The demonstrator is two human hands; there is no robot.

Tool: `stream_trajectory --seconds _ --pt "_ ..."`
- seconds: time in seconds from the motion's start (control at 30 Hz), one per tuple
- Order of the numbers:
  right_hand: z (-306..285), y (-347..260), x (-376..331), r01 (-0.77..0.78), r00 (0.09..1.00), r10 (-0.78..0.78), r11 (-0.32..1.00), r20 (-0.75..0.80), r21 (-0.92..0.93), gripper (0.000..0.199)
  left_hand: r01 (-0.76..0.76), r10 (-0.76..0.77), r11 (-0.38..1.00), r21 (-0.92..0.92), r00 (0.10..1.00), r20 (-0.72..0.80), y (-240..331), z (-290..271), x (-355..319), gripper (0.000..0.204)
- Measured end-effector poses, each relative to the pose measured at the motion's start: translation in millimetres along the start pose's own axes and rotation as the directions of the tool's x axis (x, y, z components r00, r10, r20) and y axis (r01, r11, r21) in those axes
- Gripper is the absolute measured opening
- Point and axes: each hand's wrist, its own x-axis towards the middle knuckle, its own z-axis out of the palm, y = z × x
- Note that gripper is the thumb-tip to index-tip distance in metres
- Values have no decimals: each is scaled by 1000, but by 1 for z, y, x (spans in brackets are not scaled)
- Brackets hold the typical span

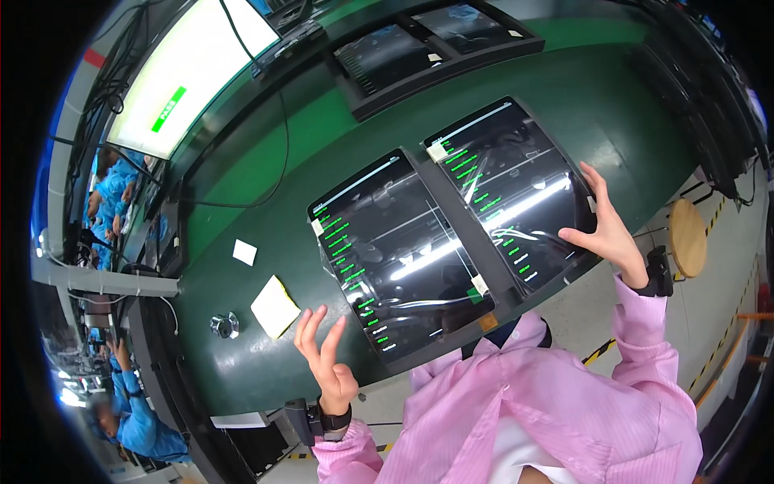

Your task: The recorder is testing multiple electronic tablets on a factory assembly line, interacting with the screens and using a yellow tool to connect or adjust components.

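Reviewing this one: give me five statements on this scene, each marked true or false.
1. The right hand is at the outer edge of the right tablet. True.
2. The left hand is clenched tight. False: it is open, fingers extended.
3. The left tablet shows green lines on a dark screen. True.
4. The table is bright red. False: it is green.
5. The round stool stands left of both tablets. False: it is to their right.

Desk (pixel 230 359): dark green. Left tablet (pixel 395 250) and right tablet (pixel 512 181): black screens, rows of bright green lettering, white rows toward the lower end, white glare streaks. Monitor (pixel 193 60): whitish, one green block (pixel 169 110). Pad (pixel 275 307): pale yellow. Paper square (pixel 244 252): white. Shirt (pixel 564 387): pink, finely striped. Right wristband (pixel 659 272): black. Stool (pixel 688 238): tan. Floor tape (pixel 599 352): yellow-black stripes.
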Motion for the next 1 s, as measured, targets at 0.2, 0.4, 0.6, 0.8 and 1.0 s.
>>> stream_trajectory --seconds 0.2,0.4,0.6,0.8,1.0 --pt "-13 5 3 -99 994 104 982 -28 163 88 176 -190 972 -156 978 -81 4 12 -4 55" --pt "-18 40 5 -192 975 202 975 -89 113 51 688 -704 495 -531 676 219 19 36 -5 72" --pt "-35 22 -6 -469 812 583 639 15 610 74 674 -821 69 -735 458 342 31 48 24 80" --pt "-71 21 10 -393 831 549 691 -87 607 75 636 -699 98 -765 592 402 38 53 85 78" --pt "-89 13 141 -259 885 426 786 -188 561 87 516 -603 283 -809 751 269 -43 95 227 83"
